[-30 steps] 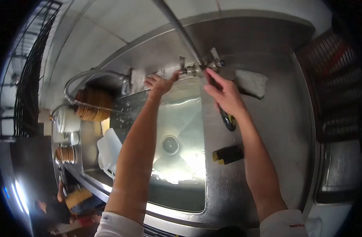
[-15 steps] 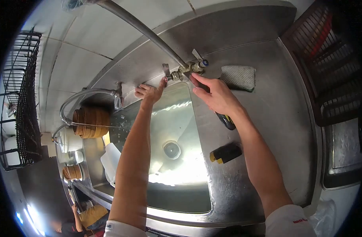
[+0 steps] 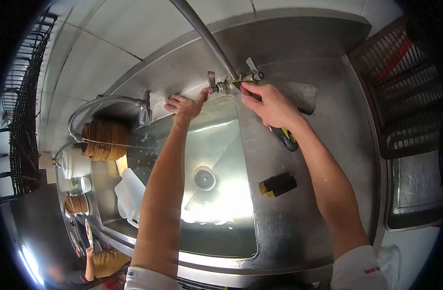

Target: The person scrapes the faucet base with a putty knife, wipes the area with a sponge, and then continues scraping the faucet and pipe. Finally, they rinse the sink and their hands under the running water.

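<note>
My right hand (image 3: 274, 107) is closed around a tool with a black and yellow-green handle (image 3: 287, 140). Its dark, flat front end lies against the brass middle of the mixer tap (image 3: 225, 87), below the steel pipe (image 3: 202, 26); the exact kind of tool is hidden by my fingers. On the sink's back ledge, my left hand (image 3: 185, 106) is open, fingers spread, with one digit touching the tap's left end. Below both hands is the steel sink (image 3: 245, 203), with water around its drain (image 3: 204, 179). A grey mesh sponge (image 3: 301, 96) lies right of the tap.
A black and yellow block-like object (image 3: 279, 184) lies on the right counter. Brown plastic crates (image 3: 400, 96) stand at far right. At left are a second tap (image 3: 145, 108) with a running hose, stacked wooden steamers (image 3: 104, 140), white containers (image 3: 129, 195) and a wire rack (image 3: 25, 101). Another person (image 3: 88, 266) is at lower left.
The view has shifted slightly, so the tap appears a little further right. My right hand stays closed on the tool at the tap, and my left hand remains beside it.
</note>
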Motion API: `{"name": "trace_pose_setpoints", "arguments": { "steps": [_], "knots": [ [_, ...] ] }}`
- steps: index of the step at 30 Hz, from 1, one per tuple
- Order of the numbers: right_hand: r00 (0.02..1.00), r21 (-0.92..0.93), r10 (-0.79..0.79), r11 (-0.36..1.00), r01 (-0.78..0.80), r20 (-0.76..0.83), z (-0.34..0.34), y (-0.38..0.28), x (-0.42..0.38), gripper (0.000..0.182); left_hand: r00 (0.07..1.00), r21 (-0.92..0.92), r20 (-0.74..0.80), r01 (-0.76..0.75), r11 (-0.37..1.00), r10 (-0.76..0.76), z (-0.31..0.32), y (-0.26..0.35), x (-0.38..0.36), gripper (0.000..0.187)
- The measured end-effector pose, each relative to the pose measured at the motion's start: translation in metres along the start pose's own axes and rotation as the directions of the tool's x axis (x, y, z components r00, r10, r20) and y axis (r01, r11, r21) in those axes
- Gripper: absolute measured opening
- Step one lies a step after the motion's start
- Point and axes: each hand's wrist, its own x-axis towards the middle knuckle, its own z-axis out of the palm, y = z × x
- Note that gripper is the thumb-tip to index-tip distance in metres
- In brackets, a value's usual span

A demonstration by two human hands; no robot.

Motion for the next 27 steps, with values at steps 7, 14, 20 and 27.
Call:
{"name": "trace_pose_setpoints", "arguments": {
  "steps": [7, 14, 20, 27],
  "knots": [
    [0.994, 0.104, 0.111, 0.988, -0.111, -0.002, -0.003, -0.015, -0.010, 0.048, 1.000, 0.035, -0.021, 0.011, 0.999, -0.010, 0.004, 0.002, 0.005, 0.151],
    [0.997, 0.081, 0.055, 0.995, -0.051, -0.046, 0.005, -0.003, -0.006, 0.049, 1.000, 0.050, -0.020, 0.022, 0.999, -0.021, 0.004, 0.001, 0.005, 0.150],
    [0.994, 0.160, 0.055, 0.986, -0.039, -0.093, 0.011, 0.000, 0.000, 0.045, 0.998, -0.008, -0.063, -0.010, 1.000, 0.009, 0.002, 0.003, -0.001, 0.151],
    [0.991, 0.237, 0.096, 0.969, -0.073, -0.089, 0.014, -0.001, -0.004, 0.053, 0.997, 0.060, -0.077, -0.014, 0.998, 0.019, 0.007, -0.001, 0.010, 0.152]
  ]
}}
